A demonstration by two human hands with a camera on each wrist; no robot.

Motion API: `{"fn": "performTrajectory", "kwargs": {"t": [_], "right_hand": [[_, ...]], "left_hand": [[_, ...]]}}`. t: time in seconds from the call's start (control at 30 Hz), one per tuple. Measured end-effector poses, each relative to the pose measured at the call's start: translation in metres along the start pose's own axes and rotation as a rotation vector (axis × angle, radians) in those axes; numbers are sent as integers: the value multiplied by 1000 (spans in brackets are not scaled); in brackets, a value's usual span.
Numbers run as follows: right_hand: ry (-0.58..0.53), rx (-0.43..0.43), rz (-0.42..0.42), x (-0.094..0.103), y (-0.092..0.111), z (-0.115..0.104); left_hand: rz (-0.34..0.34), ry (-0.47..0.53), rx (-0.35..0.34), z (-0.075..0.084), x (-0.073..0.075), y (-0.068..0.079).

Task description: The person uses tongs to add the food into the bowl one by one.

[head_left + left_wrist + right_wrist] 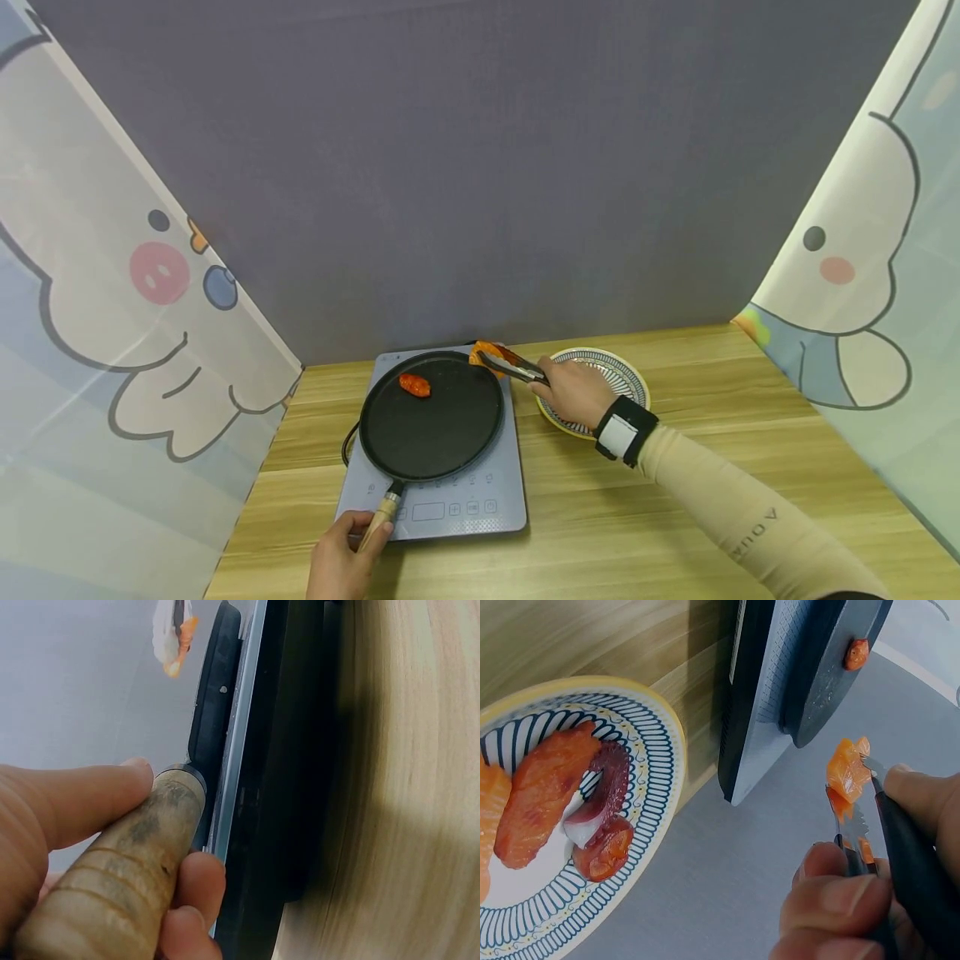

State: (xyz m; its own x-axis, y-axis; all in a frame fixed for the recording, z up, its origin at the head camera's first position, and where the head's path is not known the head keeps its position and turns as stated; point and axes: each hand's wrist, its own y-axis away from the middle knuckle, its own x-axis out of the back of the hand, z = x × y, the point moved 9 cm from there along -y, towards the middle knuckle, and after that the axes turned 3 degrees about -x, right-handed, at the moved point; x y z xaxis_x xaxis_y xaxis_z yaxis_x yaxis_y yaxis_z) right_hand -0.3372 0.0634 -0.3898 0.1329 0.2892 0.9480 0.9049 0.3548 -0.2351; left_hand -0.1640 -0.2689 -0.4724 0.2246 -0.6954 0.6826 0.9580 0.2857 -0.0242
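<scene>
In the head view my left hand (345,557) grips the wooden handle (381,518) of a round black frying pan (442,429); the left wrist view shows the thumb along the top of that handle (124,862). A reddish-orange oblong piece of food (415,385) lies in the pan's upper left. My right hand (576,392) holds black-handled metal tongs (517,367). Pinched in the tongs' tips is an orange slice of food, salmon-like (845,772), above the pan's right rim. Below the right hand stands a patterned plate (636,379), partly hidden by it.
Under the pan is a flat grey induction cooker (506,500) on a wooden table (675,533). On the plate lie salmon slices (544,787), a purple tentacle piece (607,780) and a cut cherry tomato (604,851). A grey backdrop (495,183) stands behind.
</scene>
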Motion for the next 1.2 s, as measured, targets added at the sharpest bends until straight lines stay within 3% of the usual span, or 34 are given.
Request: {"fn": "performTrajectory", "kwargs": {"t": [1.2], "right_hand": [[-16,-20,-68,-37,-6,-27]], "left_hand": [[18,-22,-17,-1,0,-2]]}}
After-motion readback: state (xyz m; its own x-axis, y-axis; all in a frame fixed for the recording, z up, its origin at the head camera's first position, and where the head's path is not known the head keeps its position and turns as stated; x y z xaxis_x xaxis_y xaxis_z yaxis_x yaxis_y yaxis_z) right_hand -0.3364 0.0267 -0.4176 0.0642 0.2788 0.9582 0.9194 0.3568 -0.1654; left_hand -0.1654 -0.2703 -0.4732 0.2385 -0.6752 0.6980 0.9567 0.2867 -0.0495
